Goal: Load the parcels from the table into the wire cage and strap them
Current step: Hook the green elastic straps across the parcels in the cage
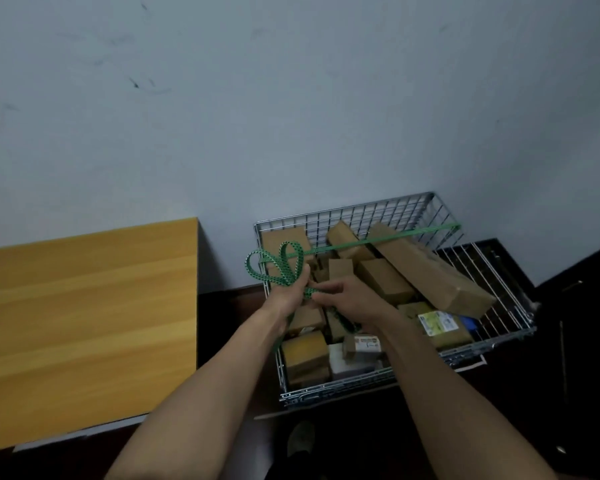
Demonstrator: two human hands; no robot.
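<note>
The wire cage [368, 211] stands on the floor against the wall, filled with several brown cardboard parcels [430, 268]. A green strap [378, 239] runs taut from the cage's far right rim across the parcels to its left rim. My left hand [290, 294] grips the strap's loose loops [274, 266] above the cage's left edge. My right hand [347, 299] pinches the strap just right of the left hand; a strand hangs down below it.
A yellow wooden table [84, 317] stands to the left of the cage, with a dark gap between them. Dark floor and a dark cabinet [582, 323] lie to the right. A shoe [300, 439] shows below the cage.
</note>
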